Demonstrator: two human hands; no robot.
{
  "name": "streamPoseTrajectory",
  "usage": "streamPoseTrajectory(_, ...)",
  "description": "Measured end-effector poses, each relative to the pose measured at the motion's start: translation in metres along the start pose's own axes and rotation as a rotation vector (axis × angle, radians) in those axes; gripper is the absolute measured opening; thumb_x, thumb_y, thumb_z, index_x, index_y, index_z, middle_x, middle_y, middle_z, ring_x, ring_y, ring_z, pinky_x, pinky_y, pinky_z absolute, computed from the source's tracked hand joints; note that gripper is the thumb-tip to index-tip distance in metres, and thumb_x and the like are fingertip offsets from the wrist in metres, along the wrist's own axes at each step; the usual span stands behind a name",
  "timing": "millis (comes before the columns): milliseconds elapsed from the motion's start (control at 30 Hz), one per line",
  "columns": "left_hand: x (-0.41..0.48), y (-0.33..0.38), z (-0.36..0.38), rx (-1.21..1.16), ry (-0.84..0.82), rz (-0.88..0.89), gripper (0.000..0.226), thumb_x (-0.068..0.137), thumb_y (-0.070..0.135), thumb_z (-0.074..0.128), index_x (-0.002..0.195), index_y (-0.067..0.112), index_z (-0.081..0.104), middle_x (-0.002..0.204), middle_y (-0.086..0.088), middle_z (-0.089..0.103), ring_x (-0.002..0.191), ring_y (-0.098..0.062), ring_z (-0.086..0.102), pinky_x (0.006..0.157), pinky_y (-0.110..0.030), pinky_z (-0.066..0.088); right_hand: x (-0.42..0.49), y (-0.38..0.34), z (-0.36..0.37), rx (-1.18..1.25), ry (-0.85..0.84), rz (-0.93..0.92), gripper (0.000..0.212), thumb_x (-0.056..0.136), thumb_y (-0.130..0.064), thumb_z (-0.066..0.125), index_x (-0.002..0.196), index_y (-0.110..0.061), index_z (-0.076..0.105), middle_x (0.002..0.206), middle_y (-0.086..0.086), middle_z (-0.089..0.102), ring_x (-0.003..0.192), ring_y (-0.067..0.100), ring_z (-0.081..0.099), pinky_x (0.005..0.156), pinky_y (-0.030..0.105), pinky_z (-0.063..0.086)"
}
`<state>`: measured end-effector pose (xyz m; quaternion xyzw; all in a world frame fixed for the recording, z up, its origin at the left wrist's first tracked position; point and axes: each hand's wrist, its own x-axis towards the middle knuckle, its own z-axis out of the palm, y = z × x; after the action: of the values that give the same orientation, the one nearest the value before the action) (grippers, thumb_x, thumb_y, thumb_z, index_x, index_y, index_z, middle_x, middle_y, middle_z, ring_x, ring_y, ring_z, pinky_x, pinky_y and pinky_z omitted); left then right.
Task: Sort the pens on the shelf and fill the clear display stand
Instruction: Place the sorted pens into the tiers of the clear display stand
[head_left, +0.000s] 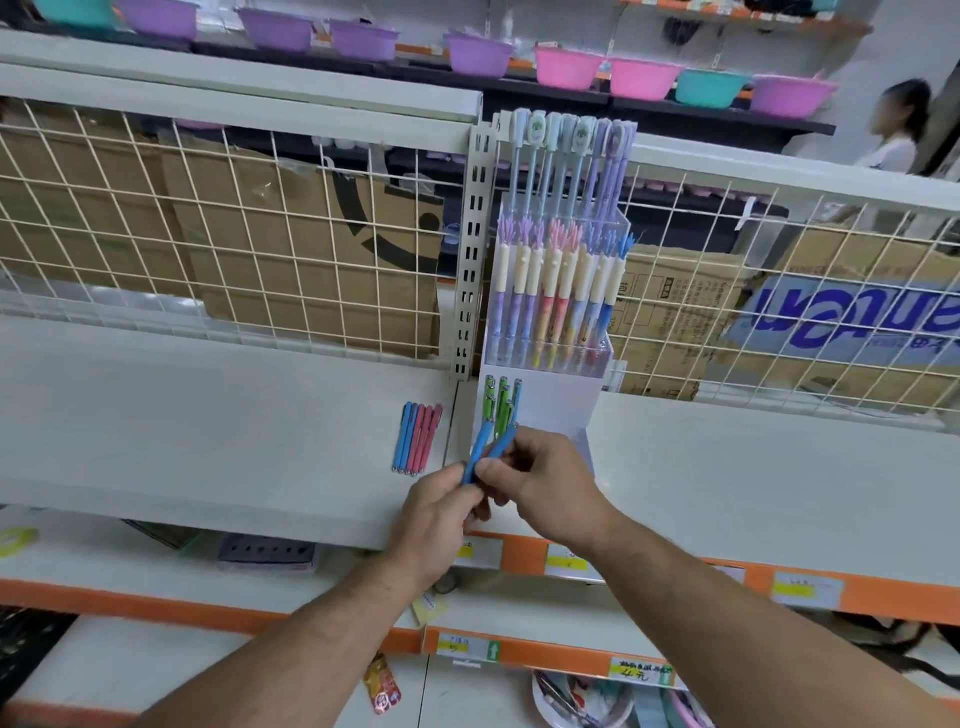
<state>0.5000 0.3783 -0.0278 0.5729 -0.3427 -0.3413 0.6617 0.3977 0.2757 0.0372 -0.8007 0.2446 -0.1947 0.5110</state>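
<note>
A clear display stand rises in tiers on the white shelf. Its back tiers hold tall pastel pens; its lowest front tier holds several green pens. Just in front of that tier both hands meet. My left hand grips the lower ends of two blue pens. My right hand pinches the same blue pens higher up, their tips pointing toward the stand. On the shelf to the left lie several loose pens, blue and pink, side by side.
A wire grid backs the shelf, with cardboard boxes behind it. A slotted metal upright stands just left of the stand. Plastic basins line the top shelf. A person stands at far right.
</note>
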Motion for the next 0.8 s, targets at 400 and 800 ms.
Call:
streamPoseTrajectory(400, 0.035, -0.019, -0.056, 0.327, 0.259, -0.074, 0.029, 0.106, 0.037, 0.042, 0.094, 0.03, 0.068, 0.087, -0.001, 0.062, 0.085, -0.016, 0.058, 0.071, -0.029, 0.046, 0.026, 0.003, -0.054, -0.195, 0.437, 0.031, 0.018, 0.094, -0.026, 0.069, 0.087, -0.009, 0.067, 0.072, 0.007, 0.069, 0.06, 0.017, 0.069, 0.051, 0.021, 0.052)
streamPoseTrajectory(800, 0.038, -0.027, -0.061, 0.305, 0.256, -0.106, 0.029, 0.104, 0.042, 0.046, 0.094, 0.03, 0.07, 0.081, -0.003, 0.06, 0.073, -0.014, 0.054, 0.066, -0.029, 0.047, 0.055, 0.018, -0.035, -0.347, 0.328, 0.041, 0.017, 0.095, -0.032, 0.068, 0.083, -0.019, 0.065, 0.069, -0.003, 0.068, 0.065, 0.017, 0.07, 0.067, 0.041, 0.061)
